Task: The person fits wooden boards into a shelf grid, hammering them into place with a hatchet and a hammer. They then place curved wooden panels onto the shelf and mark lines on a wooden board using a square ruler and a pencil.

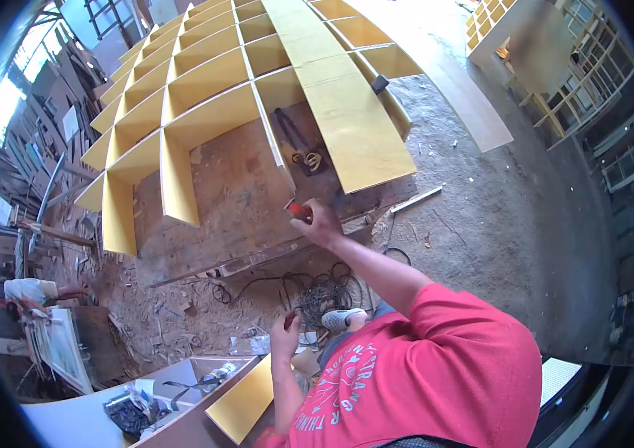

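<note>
My right hand (321,224) is closed around a red tool (298,210) with a metal end, held over the front edge of the brown worktable (235,187). Just beyond it, the end of a thin upright panel of the yellow grid frame (209,116) points toward me. A long yellow board (339,112) lies on top of the frame. My left hand (285,336) is lower, near my body, with its fingers curled around something small and dark that I cannot make out.
Black cables (324,295) lie tangled on the floor below the table. An open box (182,403) with bags stands at the lower left. Another person (29,291) bends over a white frame (63,343) at far left. A dark strap (291,127) lies on the table.
</note>
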`<state>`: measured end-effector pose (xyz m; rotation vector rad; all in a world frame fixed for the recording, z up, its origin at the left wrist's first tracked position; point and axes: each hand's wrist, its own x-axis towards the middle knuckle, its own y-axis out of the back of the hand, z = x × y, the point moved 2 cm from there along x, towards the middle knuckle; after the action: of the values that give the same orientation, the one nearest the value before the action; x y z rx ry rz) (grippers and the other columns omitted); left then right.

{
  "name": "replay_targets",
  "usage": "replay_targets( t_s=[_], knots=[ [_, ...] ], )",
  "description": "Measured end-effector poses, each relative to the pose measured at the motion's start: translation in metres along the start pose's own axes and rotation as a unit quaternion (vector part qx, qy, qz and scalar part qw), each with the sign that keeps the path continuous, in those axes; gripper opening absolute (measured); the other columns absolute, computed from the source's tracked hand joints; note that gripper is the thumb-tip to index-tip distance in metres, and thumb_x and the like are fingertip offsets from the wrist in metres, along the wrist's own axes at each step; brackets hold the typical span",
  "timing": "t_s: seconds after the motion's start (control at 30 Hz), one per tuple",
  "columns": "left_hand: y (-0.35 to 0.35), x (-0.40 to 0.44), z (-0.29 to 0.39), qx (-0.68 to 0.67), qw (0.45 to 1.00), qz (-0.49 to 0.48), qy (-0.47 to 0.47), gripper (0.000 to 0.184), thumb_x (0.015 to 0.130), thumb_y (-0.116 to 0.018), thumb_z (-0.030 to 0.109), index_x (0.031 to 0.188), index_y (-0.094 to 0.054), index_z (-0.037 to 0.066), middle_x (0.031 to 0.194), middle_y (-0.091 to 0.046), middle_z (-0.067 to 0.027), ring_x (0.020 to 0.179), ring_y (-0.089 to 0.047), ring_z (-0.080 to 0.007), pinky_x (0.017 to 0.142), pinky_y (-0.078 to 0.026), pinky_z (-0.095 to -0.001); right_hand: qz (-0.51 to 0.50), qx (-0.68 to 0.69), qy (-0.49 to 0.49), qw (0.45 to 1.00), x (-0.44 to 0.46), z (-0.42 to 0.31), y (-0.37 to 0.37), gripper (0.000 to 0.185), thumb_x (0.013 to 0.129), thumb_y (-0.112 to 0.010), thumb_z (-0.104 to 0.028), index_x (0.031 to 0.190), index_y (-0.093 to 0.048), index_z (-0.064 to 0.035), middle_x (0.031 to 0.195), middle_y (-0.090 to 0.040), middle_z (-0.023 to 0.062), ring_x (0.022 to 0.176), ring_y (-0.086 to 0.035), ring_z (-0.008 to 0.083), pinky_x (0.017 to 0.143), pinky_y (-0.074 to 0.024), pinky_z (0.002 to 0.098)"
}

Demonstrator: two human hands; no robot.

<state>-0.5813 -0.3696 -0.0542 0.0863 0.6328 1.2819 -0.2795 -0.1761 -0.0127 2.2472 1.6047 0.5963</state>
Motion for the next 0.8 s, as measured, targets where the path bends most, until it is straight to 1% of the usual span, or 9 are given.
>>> replay_targets(
  t_s=[0.13,0.33,0.4,0.5,0.57,0.63,0.7,0.77,0.8],
  knots=[
    [-0.034,0.017,0.109,-0.169,0.977,-0.123,-0.05,0.042,0.11,-0.066,0.035,0.134,-0.069,0.0,0.127,-0.075,-0.0115,0.119,-0.071,-0.0228,0.107,-0.054,-0.0379,-0.027,0.149,0.015,0.988,-0.047,-0.083,0.075,0.04,0.088,-0.088,-0.022,0.114,-0.065,-0.0029,0.1,-0.071,0.0096,0.083,-0.068,0.017,0.074,-0.0551,0.0333],
    [-0.109,-0.024,0.236,-0.53,0.803,-0.222,-0.157,0.066,0.108,-0.063,0.049,0.153,-0.05,0.003,0.153,-0.059,-0.0151,0.137,-0.061,-0.0322,0.116,-0.048,-0.0456,-0.173,0.343,0.12,0.916,-0.113,-0.103,0.198,0.049,0.087,-0.087,-0.008,0.13,-0.063,-0.0062,0.096,-0.07,-0.002,0.076,-0.059,0.0016,0.065,-0.0465,0.0226],
    [-0.143,-0.044,0.263,-0.476,0.852,-0.139,-0.166,0.068,0.107,-0.066,0.044,0.155,-0.045,0.002,0.151,-0.06,-0.0176,0.137,-0.061,-0.0329,0.116,-0.049,-0.045,-0.17,0.334,0.148,0.915,-0.115,-0.091,0.247,0.053,0.086,-0.089,-0.009,0.133,-0.064,-0.0066,0.098,-0.07,-0.0026,0.075,-0.056,0.0013,0.063,-0.0442,0.0223],
    [-0.19,-0.062,0.32,-0.519,0.811,-0.109,-0.246,0.061,0.107,-0.065,0.029,0.158,-0.044,0.002,0.153,-0.058,-0.0171,0.134,-0.063,-0.0316,0.113,-0.05,-0.0469,-0.137,0.305,0.212,0.918,-0.107,-0.081,0.337,0.053,0.09,-0.09,-0.017,0.134,-0.063,-0.0066,0.104,-0.074,0.0008,0.085,-0.064,0.0041,0.069,-0.0524,0.0297],
    [-0.221,-0.06,0.337,-0.476,0.841,-0.077,-0.246,0.063,0.106,-0.066,0.032,0.157,-0.044,0.0,0.149,-0.06,-0.0206,0.132,-0.065,-0.0349,0.114,-0.049,-0.0505,-0.175,0.264,0.095,0.944,-0.102,-0.06,0.392,0.04,0.094,-0.085,-0.017,0.128,-0.067,-0.0076,0.103,-0.074,0.0029,0.09,-0.07,0.012,0.074,-0.0558,0.0349],
    [-0.26,-0.039,0.33,-0.406,0.863,-0.035,-0.297,0.07,0.104,-0.068,0.041,0.154,-0.045,-0.001,0.144,-0.064,-0.0206,0.13,-0.066,-0.0357,0.116,-0.047,-0.0508,-0.109,0.211,0.293,0.926,-0.091,-0.047,0.431,0.028,0.095,-0.08,-0.016,0.12,-0.072,-0.0069,0.099,-0.074,0.0062,0.089,-0.072,0.0225,0.075,-0.0561,0.0378],
    [-0.304,-0.021,0.388,-0.559,0.773,-0.119,-0.274,0.084,0.099,-0.07,0.057,0.153,-0.045,-0.002,0.147,-0.062,-0.0225,0.134,-0.063,-0.0387,0.117,-0.046,-0.0555,-0.051,0.182,0.352,0.917,-0.073,-0.034,0.437,0.018,0.096,-0.075,-0.014,0.113,-0.074,-0.0065,0.097,-0.073,0.0115,0.089,-0.073,0.0284,0.075,-0.0571,0.0388],
    [-0.319,0.041,0.366,-0.678,0.71,-0.166,-0.091,0.097,0.094,-0.066,0.074,0.151,-0.046,-0.001,0.149,-0.059,-0.0222,0.138,-0.058,-0.0394,0.118,-0.043,-0.0605,-0.058,0.28,0.133,0.949,-0.044,0.024,0.398,0.023,0.096,-0.077,-0.018,0.115,-0.075,-0.006,0.099,-0.075,0.0131,0.093,-0.074,0.0287,0.078,-0.0579,0.0395],
    [-0.317,0.071,0.349,-0.678,0.734,-0.01,-0.038,0.096,0.094,-0.062,0.079,0.149,-0.048,0.001,0.147,-0.06,-0.0198,0.14,-0.056,-0.0388,0.119,-0.04,-0.0623,-0.072,0.135,0.122,0.981,-0.037,0.051,0.399,0.03,0.097,-0.08,-0.02,0.123,-0.073,-0.0057,0.099,-0.075,0.0094,0.091,-0.073,0.022,0.075,-0.0566,0.0363]
  ],
)
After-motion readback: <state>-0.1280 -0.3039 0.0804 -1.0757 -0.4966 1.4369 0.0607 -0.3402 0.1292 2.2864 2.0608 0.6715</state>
